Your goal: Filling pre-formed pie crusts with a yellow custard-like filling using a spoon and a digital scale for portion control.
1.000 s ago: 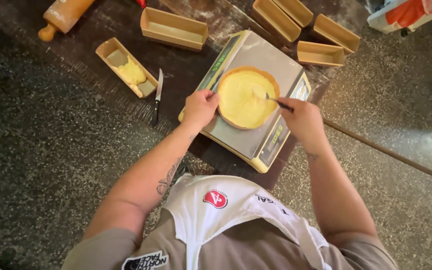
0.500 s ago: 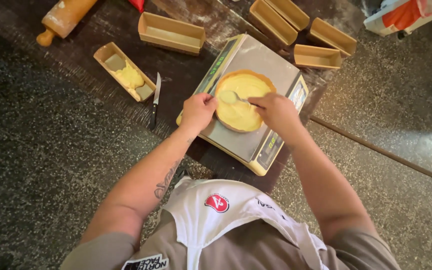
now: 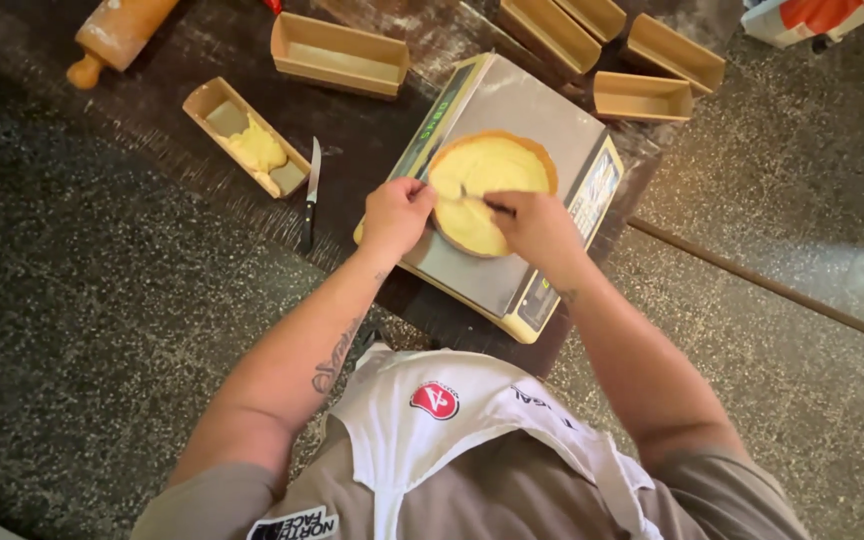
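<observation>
A round brown bowl (image 3: 542,152) of pale yellow batter (image 3: 497,170) sits on the steel platform of a kitchen scale (image 3: 532,100). My left hand (image 3: 395,213) grips the bowl's left rim. My right hand (image 3: 537,228) is over the bowl's near side, closed on a thin utensil (image 3: 474,198) whose tip lies in the batter. Both forearms reach in from the bottom of the frame.
A rectangular loaf mould (image 3: 214,110) holding a lump of batter lies at left, with a knife (image 3: 310,190) beside it. Several empty loaf moulds (image 3: 338,55) stand at the back. A wooden rolling pin (image 3: 117,35) lies at the top left. The dark speckled counter (image 3: 102,300) surrounds the work mat.
My right hand has moved left and nearer across the bowl with the utensil. My left hand stayed on the rim.
</observation>
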